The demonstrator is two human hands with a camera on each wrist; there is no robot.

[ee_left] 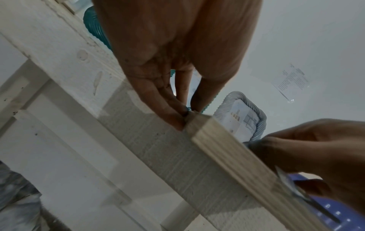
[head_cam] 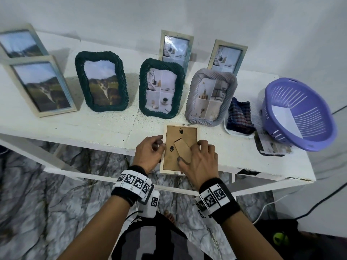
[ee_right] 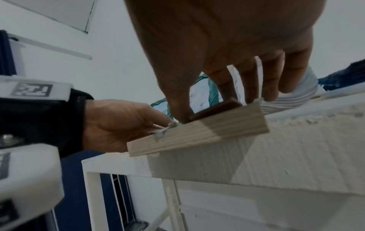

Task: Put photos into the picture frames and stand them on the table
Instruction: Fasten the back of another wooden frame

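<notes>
While my left grip (head_cam: 150, 151) pinches the face-down pale wooden frame's (head_cam: 179, 128) edge, my right grip (head_cam: 201, 158) clasps its cardboard stand (head_cam: 183, 150); only the head view shows the backing's hangers (head_cam: 181, 131).

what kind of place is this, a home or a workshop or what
Probably a plain room in a home: a worn white-painted wooden table against a bare white wall, marble-patterned floor, and a purple plastic basket.

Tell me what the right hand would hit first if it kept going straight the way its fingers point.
Probably the grey braided frame: the right hand, over the face-down frame, points toward it. Depth is unclear.
</notes>
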